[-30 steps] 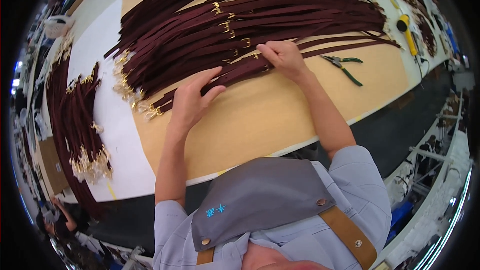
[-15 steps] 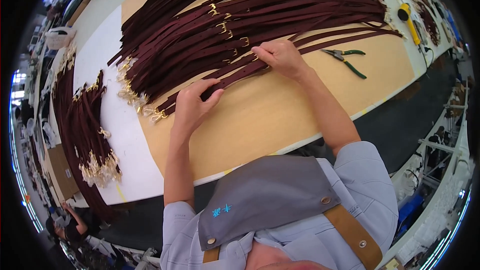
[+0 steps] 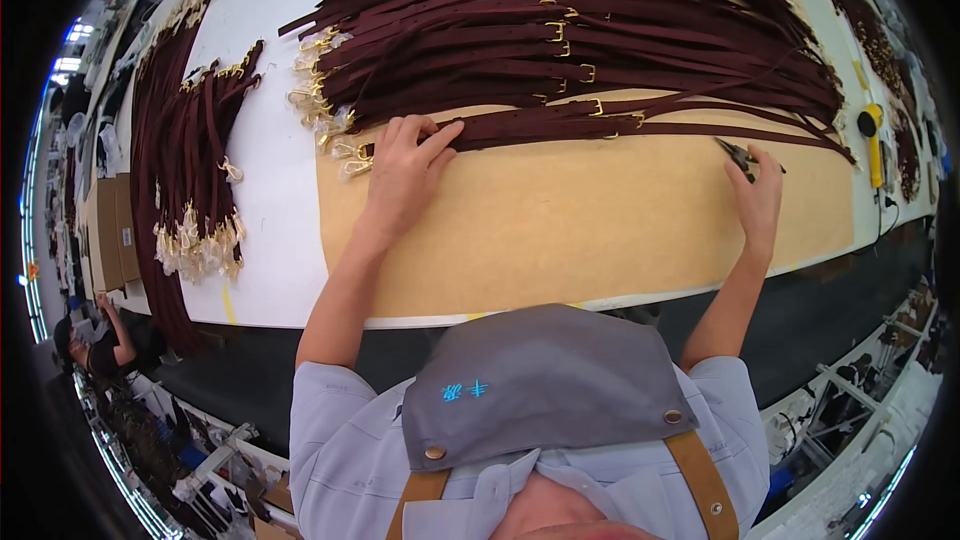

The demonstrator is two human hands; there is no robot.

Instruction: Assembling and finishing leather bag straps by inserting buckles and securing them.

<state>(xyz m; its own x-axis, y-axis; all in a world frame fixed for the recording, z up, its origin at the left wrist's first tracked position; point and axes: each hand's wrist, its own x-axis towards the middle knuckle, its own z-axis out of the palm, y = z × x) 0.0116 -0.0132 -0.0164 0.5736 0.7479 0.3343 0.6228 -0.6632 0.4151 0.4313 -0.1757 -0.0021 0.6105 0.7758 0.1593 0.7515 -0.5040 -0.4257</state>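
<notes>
Dark burgundy straps [image 3: 700, 60] with gold buckles lie side by side across the far part of the table. My left hand [image 3: 408, 170] rests over the left end of the nearest strap [image 3: 520, 128]; its fingers are bent onto it and its thumb points right along it. Gold snap hooks in clear wrapping [image 3: 352, 162] stick out just left of that hand. Farther right, my right hand [image 3: 757, 195] is closed around a pair of pliers [image 3: 740, 154], whose dark jaws point up and left. The fingers cover most of the handles.
Tan paper [image 3: 560, 230] covers the middle of the white table [image 3: 275, 260]. More straps with wrapped hooks [image 3: 200, 170] hang over the left side. A yellow-handled tool [image 3: 874, 145] with a cord lies at the right. A cardboard box [image 3: 112, 230] and another person [image 3: 100, 340] are at far left.
My right hand has left the strap's buckle, moved right and taken hold of the pliers that lay on the paper. My left hand stays at the strap's left end. The whole view has shifted.
</notes>
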